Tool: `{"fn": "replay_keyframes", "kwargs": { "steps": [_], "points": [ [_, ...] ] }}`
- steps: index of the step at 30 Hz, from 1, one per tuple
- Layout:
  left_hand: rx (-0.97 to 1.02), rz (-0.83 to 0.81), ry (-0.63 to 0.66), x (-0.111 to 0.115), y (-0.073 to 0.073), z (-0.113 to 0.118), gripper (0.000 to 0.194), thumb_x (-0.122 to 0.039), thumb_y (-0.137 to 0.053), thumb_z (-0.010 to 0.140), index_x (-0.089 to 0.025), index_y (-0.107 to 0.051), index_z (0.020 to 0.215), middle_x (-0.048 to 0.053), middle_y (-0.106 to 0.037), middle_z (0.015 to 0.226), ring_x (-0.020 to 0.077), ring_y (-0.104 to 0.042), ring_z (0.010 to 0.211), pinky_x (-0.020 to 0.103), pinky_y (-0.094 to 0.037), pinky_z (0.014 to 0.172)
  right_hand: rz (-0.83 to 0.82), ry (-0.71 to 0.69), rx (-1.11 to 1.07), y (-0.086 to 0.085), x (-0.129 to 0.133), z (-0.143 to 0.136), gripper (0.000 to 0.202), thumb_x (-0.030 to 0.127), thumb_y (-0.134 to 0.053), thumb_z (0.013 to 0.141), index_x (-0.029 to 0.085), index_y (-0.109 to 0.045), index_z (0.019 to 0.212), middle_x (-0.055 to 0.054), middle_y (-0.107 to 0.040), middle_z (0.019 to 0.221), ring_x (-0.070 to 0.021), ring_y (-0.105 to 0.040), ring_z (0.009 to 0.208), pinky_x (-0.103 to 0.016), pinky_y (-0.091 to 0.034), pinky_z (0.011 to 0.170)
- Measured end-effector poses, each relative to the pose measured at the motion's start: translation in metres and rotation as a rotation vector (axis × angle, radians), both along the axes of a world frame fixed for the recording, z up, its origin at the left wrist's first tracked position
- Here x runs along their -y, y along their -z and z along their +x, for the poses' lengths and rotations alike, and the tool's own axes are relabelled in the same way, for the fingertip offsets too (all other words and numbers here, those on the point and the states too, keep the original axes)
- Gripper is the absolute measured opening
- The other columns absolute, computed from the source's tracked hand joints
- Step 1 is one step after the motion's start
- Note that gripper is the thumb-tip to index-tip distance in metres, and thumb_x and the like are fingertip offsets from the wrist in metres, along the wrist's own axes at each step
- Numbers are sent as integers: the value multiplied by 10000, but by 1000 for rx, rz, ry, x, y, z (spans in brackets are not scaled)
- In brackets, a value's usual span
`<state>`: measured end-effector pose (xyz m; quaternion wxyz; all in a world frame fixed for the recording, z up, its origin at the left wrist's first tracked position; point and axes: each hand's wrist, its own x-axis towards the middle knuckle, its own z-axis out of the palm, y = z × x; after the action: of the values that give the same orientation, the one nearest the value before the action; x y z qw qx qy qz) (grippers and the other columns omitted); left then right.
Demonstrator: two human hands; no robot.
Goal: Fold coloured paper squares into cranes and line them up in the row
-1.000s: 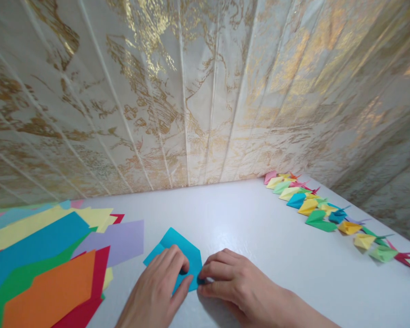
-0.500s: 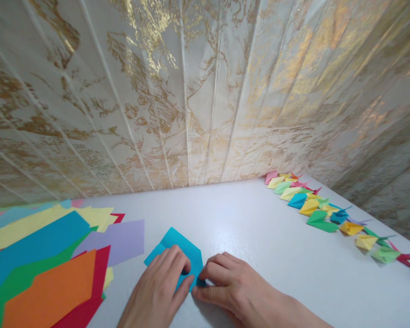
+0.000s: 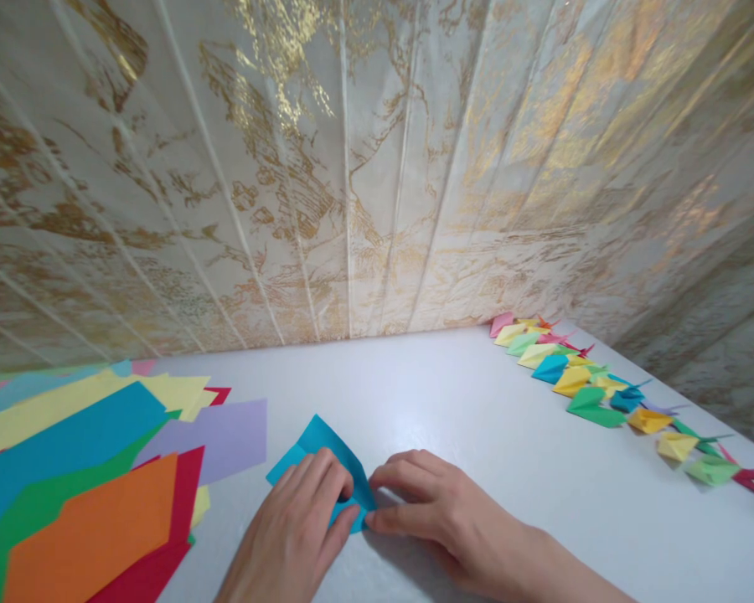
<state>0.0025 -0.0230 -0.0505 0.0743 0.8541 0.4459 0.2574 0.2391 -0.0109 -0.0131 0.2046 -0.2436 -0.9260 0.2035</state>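
Note:
A partly folded sheet of blue paper (image 3: 323, 437) lies on the white table in front of me. My left hand (image 3: 305, 507) rests on its near left part, fingers curled and the thumb pressed on the paper near the lower corner. My right hand (image 3: 424, 507) pinches the sheet's right edge between thumb and fingers. That edge looks slightly raised and bent. Part of the sheet is hidden beneath my left hand.
Overlapping coloured sheets, with an orange sheet (image 3: 97, 523) on top and a purple sheet (image 3: 229, 440) beside them, cover the table's left. Folded paper figures, including a green one (image 3: 594, 408), line the right edge. A gold-patterned curtain (image 3: 377, 209) hangs behind the table (image 3: 452, 394).
My right hand has shifted slightly right and away from me, and the sheet's right side now bends up instead of lying flat. My left hand stays nearly in place.

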Motion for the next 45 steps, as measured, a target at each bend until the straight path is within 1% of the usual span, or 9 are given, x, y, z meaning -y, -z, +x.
{"fn": "replay_keyframes", "kwargs": {
  "steps": [4,6,10,18,22,27,32,39,45],
  "points": [
    [-7,-7,-3,0,-1,1,82,-214,-553,940,-245,-519,872,2,-572,833,226,-564,741,337,-434,655,148,72,94,-1,4,-3,406,50,-604,814,242,-654,1168,-76,-618,1185,-235,-542,1034,-365,-454,885],
    [-11,-8,0,0,-2,1,85,-208,-546,942,-243,-518,870,1,-572,832,223,-563,739,334,-432,650,139,71,115,-1,3,-4,394,64,-607,820,247,-649,1167,-68,-621,1179,-227,-538,1026,-362,-446,888],
    [-5,14,6,2,-2,0,84,-207,-547,942,-240,-515,872,-2,-567,834,220,-560,739,336,-431,656,74,3,125,0,1,-5,351,75,-580,867,238,-638,1172,-53,-643,1166,-202,-547,1077,-346,-427,937],
    [-14,-22,9,0,-1,0,115,-214,-614,922,-243,-509,886,-10,-562,842,222,-544,748,337,-411,662,69,-16,57,2,1,-5,263,89,-558,929,231,-664,1124,-46,-657,1130,-175,-587,1023,-319,-437,894],
    [-15,-38,13,-1,-1,0,105,-210,-606,930,-237,-513,890,-6,-559,845,225,-542,753,342,-405,662,75,-9,70,0,3,-5,295,67,-536,918,222,-664,1134,-60,-660,1134,-187,-594,999,-321,-445,871],
    [3,-26,5,0,-2,-1,108,-214,-623,915,-239,-523,884,-10,-567,844,218,-546,747,331,-403,657,59,11,96,0,5,-6,358,74,-517,924,236,-616,1227,-75,-661,1144,-192,-599,1019,-334,-447,885],
    [12,-8,2,2,-2,0,113,-198,-620,908,-238,-523,867,-9,-565,832,218,-545,739,331,-402,655,99,9,116,2,5,-8,346,95,-518,931,245,-605,1230,-62,-651,1148,-193,-585,1005,-329,-432,868],
    [7,-44,-6,1,-2,1,101,-205,-613,914,-231,-524,875,-5,-559,846,221,-544,754,336,-397,664,144,9,180,3,6,-8,252,160,-525,962,263,-614,1174,-47,-631,1065,-178,-553,925,-312,-397,816],
    [10,-67,-18,2,0,2,85,-195,-577,928,-225,-518,874,1,-544,852,229,-535,769,354,-392,682,183,5,215,1,8,-10,272,195,-536,971,271,-583,1228,-30,-605,1019,-176,-529,907,-311,-381,800]
  ]
}}
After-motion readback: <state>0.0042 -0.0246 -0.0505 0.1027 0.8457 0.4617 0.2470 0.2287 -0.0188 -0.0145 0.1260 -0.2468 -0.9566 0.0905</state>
